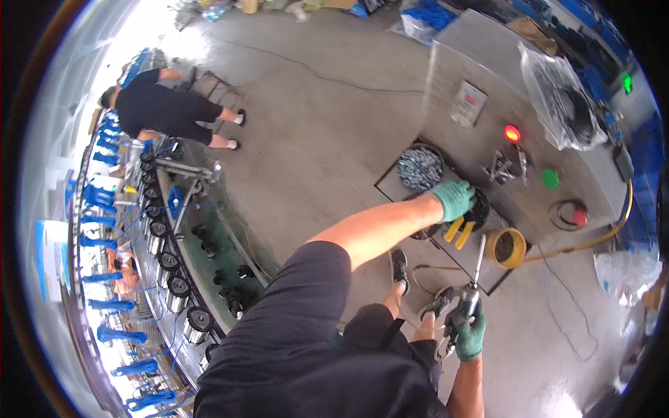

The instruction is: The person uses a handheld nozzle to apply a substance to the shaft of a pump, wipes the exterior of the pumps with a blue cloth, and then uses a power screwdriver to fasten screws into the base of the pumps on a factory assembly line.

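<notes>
My left hand [454,200], in a green glove, reaches across to a round black container [479,209] of dark contents on a stand. Its fingers curl down at the container's edge, and what they hold, if anything, is hidden. Two yellow handles [458,233] stick out just below that hand. Lower right, my right hand [470,334], also gloved in green, is wrapped round a power screwdriver [468,304] with a long thin silver shaft pointing up and away. A yellow tub [506,248] of small dark parts stands near the shaft tip. Beyond my left hand is a bowl of silvery screws [419,168].
A grey metal workbench [446,83] bears a red lit lamp [512,134], a green button [550,179] and a bagged black coil [571,111]. Leftward runs a conveyor line with cylindrical motors [178,285]. A co-worker [164,108] stands there. A yellow hose [592,240] trails by the bench.
</notes>
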A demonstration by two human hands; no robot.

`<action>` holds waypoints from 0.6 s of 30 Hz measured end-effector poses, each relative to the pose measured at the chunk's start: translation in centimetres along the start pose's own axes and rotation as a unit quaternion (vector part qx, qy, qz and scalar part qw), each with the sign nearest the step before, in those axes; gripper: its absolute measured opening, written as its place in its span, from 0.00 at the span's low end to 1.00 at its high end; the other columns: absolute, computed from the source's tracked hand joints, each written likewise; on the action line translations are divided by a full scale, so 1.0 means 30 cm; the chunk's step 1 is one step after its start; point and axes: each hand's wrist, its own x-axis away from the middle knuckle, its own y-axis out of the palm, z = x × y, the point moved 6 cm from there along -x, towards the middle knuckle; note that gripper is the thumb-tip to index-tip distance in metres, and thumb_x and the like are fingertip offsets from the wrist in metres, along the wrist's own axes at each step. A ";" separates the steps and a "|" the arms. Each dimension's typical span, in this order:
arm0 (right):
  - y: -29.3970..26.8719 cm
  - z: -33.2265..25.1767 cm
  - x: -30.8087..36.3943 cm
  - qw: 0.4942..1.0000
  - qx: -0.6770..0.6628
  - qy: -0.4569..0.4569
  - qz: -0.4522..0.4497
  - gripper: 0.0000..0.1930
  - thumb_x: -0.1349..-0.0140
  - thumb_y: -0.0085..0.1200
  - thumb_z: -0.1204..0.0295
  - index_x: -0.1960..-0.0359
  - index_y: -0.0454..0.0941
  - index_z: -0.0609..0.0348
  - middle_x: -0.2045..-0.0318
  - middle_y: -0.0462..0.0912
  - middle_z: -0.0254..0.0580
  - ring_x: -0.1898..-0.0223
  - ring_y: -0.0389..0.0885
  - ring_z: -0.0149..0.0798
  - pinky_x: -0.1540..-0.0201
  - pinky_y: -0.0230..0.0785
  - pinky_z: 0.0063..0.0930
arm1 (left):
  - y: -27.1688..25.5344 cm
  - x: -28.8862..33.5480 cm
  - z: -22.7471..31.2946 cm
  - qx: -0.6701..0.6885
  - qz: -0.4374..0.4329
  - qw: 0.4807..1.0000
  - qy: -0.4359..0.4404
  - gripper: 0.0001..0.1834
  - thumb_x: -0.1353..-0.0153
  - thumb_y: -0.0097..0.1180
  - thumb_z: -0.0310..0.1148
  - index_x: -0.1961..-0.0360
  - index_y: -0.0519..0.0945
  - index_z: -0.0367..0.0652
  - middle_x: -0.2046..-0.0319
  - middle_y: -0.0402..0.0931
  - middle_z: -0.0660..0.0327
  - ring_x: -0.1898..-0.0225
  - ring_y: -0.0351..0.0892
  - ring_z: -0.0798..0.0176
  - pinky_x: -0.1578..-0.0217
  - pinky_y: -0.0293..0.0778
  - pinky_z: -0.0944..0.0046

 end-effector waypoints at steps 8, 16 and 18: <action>-0.021 -0.054 -0.015 0.999 0.045 0.024 0.015 0.19 0.42 0.57 0.74 0.48 0.72 0.59 0.68 0.75 0.27 0.69 0.71 0.24 0.66 0.68 0.21 | -0.054 -0.051 0.059 0.019 -0.027 0.999 -0.039 0.37 0.48 0.70 0.49 0.39 0.76 0.42 0.40 0.71 0.53 0.44 0.75 0.50 0.48 0.75 0.47; -0.022 -0.002 -0.012 1.000 -0.003 0.003 0.010 0.22 0.41 0.55 0.76 0.43 0.71 0.59 0.68 0.78 0.33 0.71 0.76 0.27 0.68 0.71 0.21 | -0.095 0.060 0.074 0.036 0.044 0.998 -0.024 0.27 0.45 0.65 0.54 0.55 0.84 0.42 0.50 0.76 0.52 0.46 0.75 0.49 0.47 0.72 0.48; -0.017 0.023 -0.026 1.000 0.015 -0.023 0.011 0.21 0.41 0.53 0.74 0.44 0.69 0.58 0.76 0.76 0.34 0.80 0.74 0.27 0.78 0.68 0.21 | -0.084 0.103 0.062 0.041 0.022 0.999 -0.025 0.32 0.42 0.62 0.59 0.49 0.82 0.42 0.46 0.75 0.52 0.43 0.73 0.48 0.42 0.68 0.45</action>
